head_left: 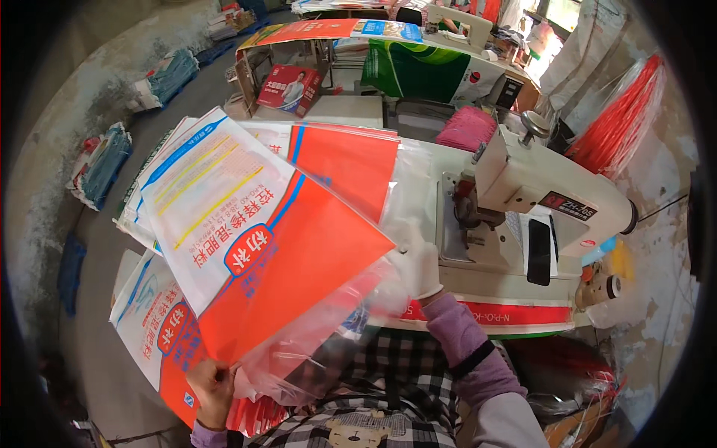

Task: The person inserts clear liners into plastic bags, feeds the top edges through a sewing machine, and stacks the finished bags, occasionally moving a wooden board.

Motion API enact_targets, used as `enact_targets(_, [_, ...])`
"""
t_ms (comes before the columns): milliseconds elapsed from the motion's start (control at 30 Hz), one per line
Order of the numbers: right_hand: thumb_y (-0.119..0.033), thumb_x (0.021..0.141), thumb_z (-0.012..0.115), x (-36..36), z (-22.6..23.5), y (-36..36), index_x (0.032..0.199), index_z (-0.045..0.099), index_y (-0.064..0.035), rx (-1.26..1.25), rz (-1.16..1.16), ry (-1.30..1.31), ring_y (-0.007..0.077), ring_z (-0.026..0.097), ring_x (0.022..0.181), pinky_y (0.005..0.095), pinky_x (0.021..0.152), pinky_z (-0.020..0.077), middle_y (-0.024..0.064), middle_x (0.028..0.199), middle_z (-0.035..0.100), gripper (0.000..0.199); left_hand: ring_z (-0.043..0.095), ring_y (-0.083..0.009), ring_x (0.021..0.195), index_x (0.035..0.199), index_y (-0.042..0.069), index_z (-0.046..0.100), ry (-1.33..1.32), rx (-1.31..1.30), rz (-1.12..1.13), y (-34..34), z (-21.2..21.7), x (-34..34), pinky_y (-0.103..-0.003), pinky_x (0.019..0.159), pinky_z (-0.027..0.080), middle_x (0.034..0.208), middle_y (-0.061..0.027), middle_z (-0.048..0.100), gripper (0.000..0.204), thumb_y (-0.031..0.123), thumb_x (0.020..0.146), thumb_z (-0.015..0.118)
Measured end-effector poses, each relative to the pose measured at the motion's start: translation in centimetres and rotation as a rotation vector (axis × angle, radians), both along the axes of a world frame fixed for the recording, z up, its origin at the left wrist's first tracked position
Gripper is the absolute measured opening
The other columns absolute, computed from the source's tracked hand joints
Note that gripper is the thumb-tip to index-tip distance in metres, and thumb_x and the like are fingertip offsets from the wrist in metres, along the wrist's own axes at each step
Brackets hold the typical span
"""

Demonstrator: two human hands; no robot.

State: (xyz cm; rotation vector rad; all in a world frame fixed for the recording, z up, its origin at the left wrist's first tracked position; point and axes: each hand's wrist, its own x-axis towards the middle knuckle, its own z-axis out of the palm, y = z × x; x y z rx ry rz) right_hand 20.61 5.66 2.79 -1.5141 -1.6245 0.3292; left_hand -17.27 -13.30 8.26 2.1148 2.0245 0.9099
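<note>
A large orange-and-white printed woven sack [299,246] lies tilted in front of me, with a clear plastic liner [280,377] spilling from its near edge. My left hand [211,386] is bare, its fingers curled closed on the sack's near-left corner. Beside the sack's right corner is my right hand [417,261] in a white glove, over the sewing table; motion smears its fingers, so I cannot tell whether they grip the film there. More printed sacks [160,328] lie under this one. Just right of the glove stands a white industrial sewing machine [553,187].
A dark phone [539,252] leans on the machine. Behind it sit a pink thread bundle [467,127] and a red box [290,89]. Red strands [624,119] hang at the right. Bundled sacks [101,164] line the left wall. A thread spool [597,290] sits at the table's right end.
</note>
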Motion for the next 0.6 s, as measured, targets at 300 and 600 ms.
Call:
enact_targets(300, [-0.048,0.074,0.062,-2.4,7.0,0.2,0.127,0.057,-0.0017,0.411,0.825,-0.65,0.0324,0.053,0.121,0.0475,0.098,0.0429,0.0207,0.127,0.057,0.071,0.064,-0.0265,0.079,0.106,0.007,0.07,-0.193,0.197,0.209,0.2,-4.6,-5.6,-0.035,0.073,0.052,0.085,-0.0133,0.067,0.037,-0.008,0.074,0.059])
enact_targets(600, [-0.009,0.091,0.06,-20.5,9.3,-8.4,0.119,0.059,0.0031,0.597,1.255,-0.044,0.0213,0.063,0.081,0.0311,0.066,0.0505,0.0134,0.097,0.067,0.031,0.058,-0.0327,0.097,0.092,0.01,0.065,0.338,0.655,-0.228,32.4,14.9,0.4,-0.05,0.078,0.045,0.093,-0.0132,0.061,0.019,0.015,0.076,0.058])
